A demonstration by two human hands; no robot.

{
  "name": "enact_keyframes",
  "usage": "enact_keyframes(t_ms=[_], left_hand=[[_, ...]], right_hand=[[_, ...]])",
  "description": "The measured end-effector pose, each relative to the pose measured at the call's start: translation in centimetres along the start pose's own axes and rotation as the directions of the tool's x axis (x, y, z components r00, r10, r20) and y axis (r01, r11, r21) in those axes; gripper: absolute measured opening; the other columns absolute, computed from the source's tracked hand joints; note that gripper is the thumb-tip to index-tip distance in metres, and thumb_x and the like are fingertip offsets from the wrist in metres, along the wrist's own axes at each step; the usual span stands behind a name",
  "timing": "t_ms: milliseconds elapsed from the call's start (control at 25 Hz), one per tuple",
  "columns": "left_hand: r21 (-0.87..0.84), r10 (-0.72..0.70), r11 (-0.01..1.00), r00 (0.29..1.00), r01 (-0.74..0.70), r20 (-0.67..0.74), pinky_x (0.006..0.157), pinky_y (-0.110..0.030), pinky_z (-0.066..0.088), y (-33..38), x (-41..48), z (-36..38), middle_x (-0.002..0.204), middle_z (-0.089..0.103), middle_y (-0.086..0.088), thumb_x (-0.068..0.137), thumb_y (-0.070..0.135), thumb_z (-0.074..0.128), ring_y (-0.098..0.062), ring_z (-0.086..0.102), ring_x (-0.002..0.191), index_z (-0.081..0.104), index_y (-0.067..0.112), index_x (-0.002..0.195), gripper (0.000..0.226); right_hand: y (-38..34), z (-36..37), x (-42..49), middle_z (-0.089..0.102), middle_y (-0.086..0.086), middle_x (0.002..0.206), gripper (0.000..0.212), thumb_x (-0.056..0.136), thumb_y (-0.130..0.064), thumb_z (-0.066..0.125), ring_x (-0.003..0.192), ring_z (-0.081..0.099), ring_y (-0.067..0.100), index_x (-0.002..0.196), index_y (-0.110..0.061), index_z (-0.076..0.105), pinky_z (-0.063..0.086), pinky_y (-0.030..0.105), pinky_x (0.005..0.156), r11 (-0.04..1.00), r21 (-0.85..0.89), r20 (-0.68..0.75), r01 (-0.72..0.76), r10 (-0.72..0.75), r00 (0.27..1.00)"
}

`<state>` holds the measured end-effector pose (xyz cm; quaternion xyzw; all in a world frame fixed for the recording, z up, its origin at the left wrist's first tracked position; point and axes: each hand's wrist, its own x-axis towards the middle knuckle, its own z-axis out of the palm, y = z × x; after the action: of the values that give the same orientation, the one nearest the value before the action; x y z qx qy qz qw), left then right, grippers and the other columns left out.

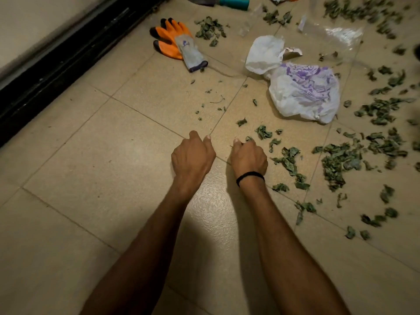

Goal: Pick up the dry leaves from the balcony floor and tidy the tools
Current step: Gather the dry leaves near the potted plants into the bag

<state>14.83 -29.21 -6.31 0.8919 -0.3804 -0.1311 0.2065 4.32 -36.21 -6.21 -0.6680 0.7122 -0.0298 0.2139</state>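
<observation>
Reaching forward over the tiled balcony floor (95, 169), both bare forearms are seen side by side near the middle of the view. The left hand (193, 155) is curled into a loose fist with its knuckles up; whether anything is enclosed in it cannot be told. The right hand (248, 156), with a black band (250, 176) worn at its wrist, is likewise curled shut, and a small scrap of leaf is seen at its fingertips, though a firm grip on it cannot be confirmed. The two hands are held just apart, close to the floor.

Dry leaves (341, 160) are scattered over the floor to the right of the right hand, the thickest patches lying right of it and further away towards the upper right; a few crumbs are strewn ahead of the hands. A crumpled white plastic bag (304, 92) with purple print is laid on the floor beyond the right hand, with a clear plastic bag (336, 35) behind it among the leaves. An orange and grey work glove (179, 46) is laid flat further off to the left, with a small heap of leaves just beside it. A hand trowel (227, 1) with a teal handle is seen at the top edge, partly cut off. A dark door track (56, 64) is run along the left side.
</observation>
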Motion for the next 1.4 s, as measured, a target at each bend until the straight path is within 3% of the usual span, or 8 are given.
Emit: enact_keyframes(t_ms=[160, 360, 440, 560, 680, 840, 1000, 1400], left_hand=[[0.056, 0.195, 0.979, 0.98, -0.196, 0.036, 0.06, -0.032, 0.039, 1.1, -1.0, 1.9, 0.098, 0.062, -0.011, 0.1, 0.059, 0.039, -0.025, 0.061, 0.077, 0.047, 0.018, 0.123, 0.048], [0.118, 0.313, 0.942, 0.949, -0.315, 0.035, 0.057, -0.03, 0.04, 2.0, -1.9, 3.4, 0.102, 0.059, -0.01, 0.1, 0.062, 0.037, -0.021, 0.058, 0.079, 0.044, 0.025, 0.132, 0.05], [0.119, 0.343, 0.932, 0.939, -0.343, 0.023, 0.057, -0.031, 0.042, 1.6, -2.3, 3.5, 0.102, 0.059, -0.008, 0.102, 0.056, 0.038, -0.02, 0.057, 0.079, 0.048, 0.024, 0.128, 0.043], [0.003, 0.329, 0.944, 0.944, -0.329, -0.013, 0.06, -0.034, 0.043, 0.8, -2.8, 3.4, 0.096, 0.057, -0.006, 0.107, 0.037, 0.036, -0.018, 0.052, 0.076, 0.053, 0.019, 0.117, 0.027], [-0.174, 0.198, 0.964, 0.979, -0.204, -0.05, 0.063, -0.034, 0.041, 0.7, -2.6, 3.0, 0.092, 0.052, -0.002, 0.108, 0.031, 0.028, -0.017, 0.047, 0.074, 0.052, 0.018, 0.11, 0.028], [-0.24, 0.165, 0.955, 0.985, -0.174, -0.059, 0.066, -0.035, 0.039, 1.1, -1.4, 2.7, 0.091, 0.056, -0.002, 0.108, 0.033, 0.028, -0.019, 0.05, 0.078, 0.051, 0.016, 0.107, 0.029], [-0.224, 0.186, 0.956, 0.982, -0.189, -0.031, 0.067, -0.037, 0.043, 2.5, 1.4, 3.8, 0.096, 0.059, -0.007, 0.107, 0.038, 0.031, -0.024, 0.054, 0.082, 0.049, 0.016, 0.109, 0.029], [0.056, 0.471, 0.879, 0.881, -0.474, 0.051, 0.074, -0.041, 0.043, 6.0, 7.5, 6.7, 0.109, 0.059, -0.018, 0.101, 0.042, 0.05, -0.032, 0.053, 0.095, 0.054, 0.015, 0.122, 0.035]], right_hand=[[1.3, -2.3, 1.3, 0.053, 0.007, 0.062, 0.038, 0.097, -0.027, 0.04, 0.062, 0.053, 0.026, 0.065, -0.011, 0.054, 0.031, 0.03, 0.056, 0.883, 0.47, 0.053, -0.008, -0.019, 0.998], [3.4, -3.6, 0.8, 0.052, 0.002, 0.064, 0.021, 0.098, -0.013, 0.036, 0.043, 0.035, 0.008, 0.088, -0.009, 0.054, 0.024, 0.019, 0.034, 0.118, 0.909, 0.397, -0.399, 0.041, 0.917], [4.2, -3.3, 1.0, 0.06, 0.001, 0.07, 0.018, 0.098, -0.011, 0.042, 0.048, 0.046, 0.008, 0.096, -0.009, 0.06, 0.036, 0.021, 0.039, 0.279, 0.905, 0.299, -0.322, 0.121, 0.947], [5.1, -1.6, -0.2, 0.068, 0.0, 0.096, 0.021, 0.1, -0.022, 0.042, 0.085, 0.063, 0.016, 0.103, -0.017, 0.062, 0.052, 0.032, 0.074, 0.815, 0.577, -0.049, -0.051, 0.096, 0.994], [4.5, 0.9, -3.2, 0.058, 0.007, 0.104, 0.038, 0.101, -0.048, 0.042, 0.093, 0.056, 0.024, 0.109, -0.013, 0.051, 0.046, 0.034, 0.076, 0.966, 0.251, -0.114, 0.062, -0.034, 0.993], [3.4, 1.5, -3.0, 0.059, 0.017, 0.113, 0.044, 0.102, -0.046, 0.038, 0.099, 0.057, 0.035, 0.116, -0.006, 0.05, 0.046, 0.039, 0.078, 0.996, -0.036, -0.129, 0.077, -0.081, 0.988], [3.7, -0.7, -0.9, 0.064, 0.018, 0.101, 0.025, 0.104, -0.023, 0.035, 0.089, 0.061, 0.033, 0.111, -0.002, 0.047, 0.043, 0.033, 0.069, 0.95, 0.313, -0.164, -0.019, 0.073, 0.984], [2.2, 1.0, 1.8, 0.055, 0.018, 0.115, 0.023, 0.103, -0.017, 0.042, 0.094, 0.056, 0.034, 0.121, -0.004, 0.045, 0.045, 0.039, 0.073, 0.955, 0.033, -0.163, 0.294, -0.285, 0.945]])
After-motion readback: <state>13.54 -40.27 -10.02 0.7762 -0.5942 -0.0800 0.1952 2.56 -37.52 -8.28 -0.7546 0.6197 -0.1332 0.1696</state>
